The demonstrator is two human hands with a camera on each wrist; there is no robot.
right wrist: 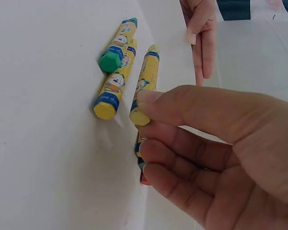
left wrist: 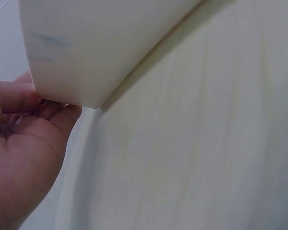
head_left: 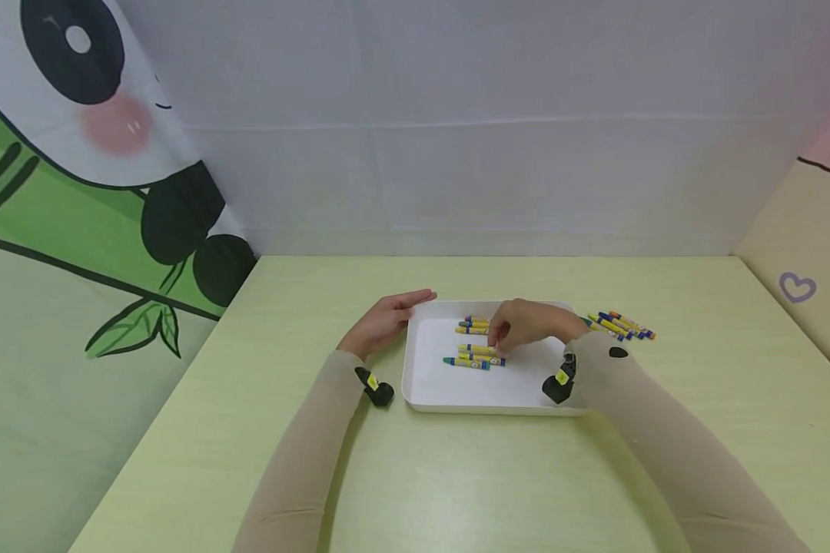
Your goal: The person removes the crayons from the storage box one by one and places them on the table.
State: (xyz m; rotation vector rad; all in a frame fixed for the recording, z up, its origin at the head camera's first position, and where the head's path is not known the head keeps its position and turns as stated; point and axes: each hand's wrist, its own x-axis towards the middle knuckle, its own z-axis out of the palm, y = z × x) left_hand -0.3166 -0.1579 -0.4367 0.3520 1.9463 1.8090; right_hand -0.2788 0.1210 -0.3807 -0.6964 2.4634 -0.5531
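A white tray (head_left: 512, 392) lies on the table with several yellow-wrapped crayons in it. My right hand (head_left: 529, 321) is over the tray, pinching the end of a pale yellow crayon (right wrist: 148, 72) between thumb and index finger. Beside that crayon lie a green crayon (right wrist: 121, 40) and a darker yellow crayon (right wrist: 116, 88). Farther back in the tray, a second group of crayons (head_left: 472, 331) is partly covered by the right hand. At the tray's left back corner, my left hand (head_left: 386, 322) holds the side wall, thumb at the rim and fingers outside.
A loose row of several crayons (head_left: 622, 326) lies on the table (head_left: 484, 484) just right of the tray. A pale cloth wall (head_left: 456, 184) rises behind the table, and a printed panel (head_left: 111, 223) stands at the left.
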